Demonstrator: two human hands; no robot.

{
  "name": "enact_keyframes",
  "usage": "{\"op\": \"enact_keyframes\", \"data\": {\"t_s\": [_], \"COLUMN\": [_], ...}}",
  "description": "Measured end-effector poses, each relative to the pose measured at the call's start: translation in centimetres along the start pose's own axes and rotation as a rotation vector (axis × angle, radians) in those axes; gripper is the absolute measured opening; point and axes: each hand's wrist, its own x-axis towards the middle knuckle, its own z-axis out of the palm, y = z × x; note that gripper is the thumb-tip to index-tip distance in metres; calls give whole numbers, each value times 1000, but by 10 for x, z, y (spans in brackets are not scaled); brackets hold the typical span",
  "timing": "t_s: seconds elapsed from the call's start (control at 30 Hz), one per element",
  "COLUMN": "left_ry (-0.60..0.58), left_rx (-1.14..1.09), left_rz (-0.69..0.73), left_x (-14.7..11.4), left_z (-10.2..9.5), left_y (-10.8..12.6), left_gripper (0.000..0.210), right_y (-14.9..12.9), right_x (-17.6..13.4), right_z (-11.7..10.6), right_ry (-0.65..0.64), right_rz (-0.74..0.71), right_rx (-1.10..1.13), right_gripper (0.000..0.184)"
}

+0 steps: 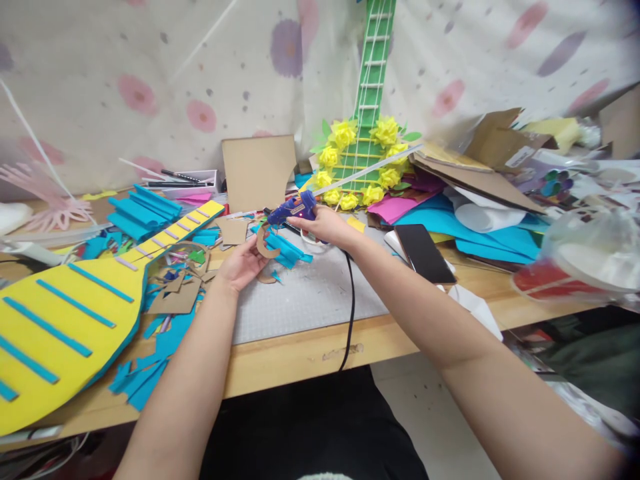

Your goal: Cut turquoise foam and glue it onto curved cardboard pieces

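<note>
At the frame's centre, the left hand (243,265) pinches a curved cardboard piece (261,243); just right of it, the right hand (330,227) wraps around a blue glue gun (295,211); a yellow guitar-shaped cutout (80,288) lies at lower left.

no text can be read: the small pale label (303,211) on the blue glue gun (287,213), near the centre of the frame, is too tiny to make out, and so is the white sticker (520,157) on the brown cardboard (493,135) at upper right.
</note>
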Motion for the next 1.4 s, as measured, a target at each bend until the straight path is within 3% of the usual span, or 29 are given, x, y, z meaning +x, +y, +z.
{"op": "enact_keyframes", "data": {"t_s": [0.37,0.87,1.4], "left_ry": [30,-12,14], "left_rx": [-44,-67,-119], "left_rz": [-16,-5,26], "left_x": [-4,1,0], "left_z": [7,-3,2], "left_y": [2,1,4], "left_gripper": [26,21,24], "right_y": [-6,-15,-9], "right_x": [-6,-19,-21], "right_z": [2,1,-4], "right_ry": [-65,-114,-152], "right_rz": [-37,-52,-102], "right_rx": [-27,-111,-179], "right_gripper": [44,42,38]}}
